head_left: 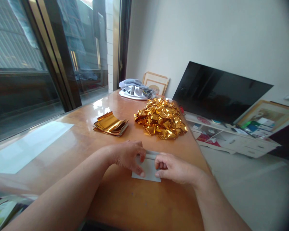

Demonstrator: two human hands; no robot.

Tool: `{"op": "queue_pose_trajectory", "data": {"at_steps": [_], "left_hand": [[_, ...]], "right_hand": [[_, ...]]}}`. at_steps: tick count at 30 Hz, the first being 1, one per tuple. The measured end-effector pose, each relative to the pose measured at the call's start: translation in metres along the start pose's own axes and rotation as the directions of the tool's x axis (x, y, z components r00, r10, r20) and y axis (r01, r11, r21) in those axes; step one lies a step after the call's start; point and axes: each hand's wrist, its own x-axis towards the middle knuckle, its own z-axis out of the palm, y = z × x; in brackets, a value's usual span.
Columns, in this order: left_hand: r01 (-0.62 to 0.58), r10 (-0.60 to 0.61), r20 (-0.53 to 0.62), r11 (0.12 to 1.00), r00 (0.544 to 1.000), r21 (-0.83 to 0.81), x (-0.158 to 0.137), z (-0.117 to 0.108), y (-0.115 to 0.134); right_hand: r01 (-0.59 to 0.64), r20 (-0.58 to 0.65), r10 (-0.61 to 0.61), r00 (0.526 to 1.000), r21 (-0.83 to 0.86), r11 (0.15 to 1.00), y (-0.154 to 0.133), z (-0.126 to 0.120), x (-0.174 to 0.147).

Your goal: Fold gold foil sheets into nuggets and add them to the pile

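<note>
A small pale sheet of paper lies on the table in front of me, with a folded strip along its far edge. From the left, my left hand reaches over it; thumb and fingers are curved and apart, the thumb tip at the sheet's surface. At the right edge of the paper, my right hand has its fingers curled in and its thumb close to them, gripping that side. Beyond my left hand sits a stack of gold foil sheets, the top ones curling up. A heap of folded gold foil pieces lies beyond both hands.
The glossy wooden table ends on the right above a pale floor. Folded cloth and framed pictures are at its far end. A television and a white cabinet stand to the right, a glass door to the left.
</note>
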Motion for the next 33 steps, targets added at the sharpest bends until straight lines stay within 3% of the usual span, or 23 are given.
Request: {"op": "queue_pose_trajectory", "data": {"at_steps": [7,12,17,23,33], "left_hand": [[0.036,-0.033,-0.028,0.992,0.999,0.122,0.001,0.005,0.007],[0.049,-0.045,-0.039,0.995,0.998,0.09,0.003,0.007,0.004],[0.041,-0.039,-0.032,0.998,0.999,0.042,0.002,0.005,0.002],[0.033,-0.031,-0.056,0.999,0.998,0.025,0.003,0.005,0.001],[0.025,0.015,-0.241,0.986,0.97,0.163,0.017,0.014,0.016]], "right_hand": [[-0.008,0.011,0.007,1.0,0.059,0.998,-0.001,0.0,0.001],[-0.058,0.035,0.053,0.998,0.157,0.986,0.001,-0.005,-0.003],[-0.066,0.073,0.057,0.996,0.129,0.99,0.0,-0.013,-0.011],[-0.017,-0.04,0.02,0.999,0.055,0.998,-0.007,-0.015,-0.008],[0.031,-0.268,-0.03,0.963,-0.002,1.0,0.003,-0.023,-0.007]]}}
